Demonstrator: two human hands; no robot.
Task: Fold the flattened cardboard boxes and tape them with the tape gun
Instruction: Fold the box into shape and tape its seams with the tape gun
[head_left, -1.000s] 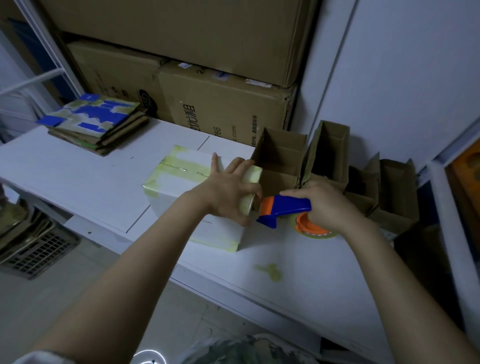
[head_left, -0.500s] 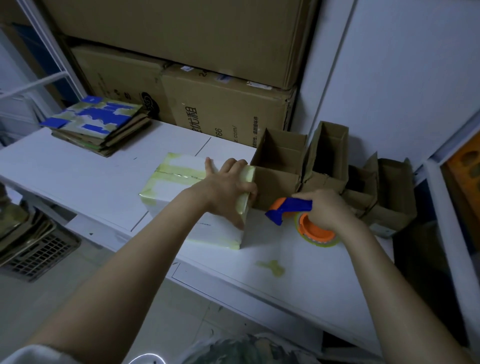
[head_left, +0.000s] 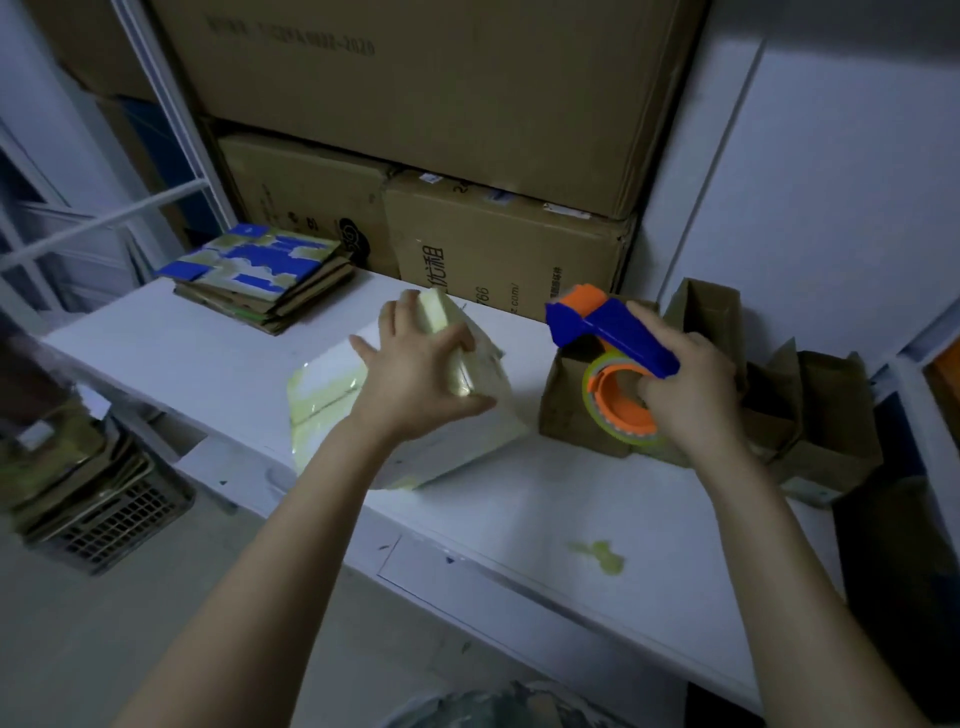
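Note:
A white folded box with yellowish tape along its seams stands tilted on the white table. My left hand grips its upper right edge, fingers spread over the top and thumb round the side. My right hand holds the blue and orange tape gun in the air, to the right of the box, its blade end pointing up and left. A stack of flattened boxes with blue patches lies at the table's far left.
Several open brown boxes stand at the right rear of the table. Large cardboard cartons are stacked against the wall behind. A yellowish tape scrap sticks to the table near the front. A wire basket sits on the floor at left.
My left hand has tipped the white box up onto an edge. My right hand has lifted the tape gun off the table and raised it.

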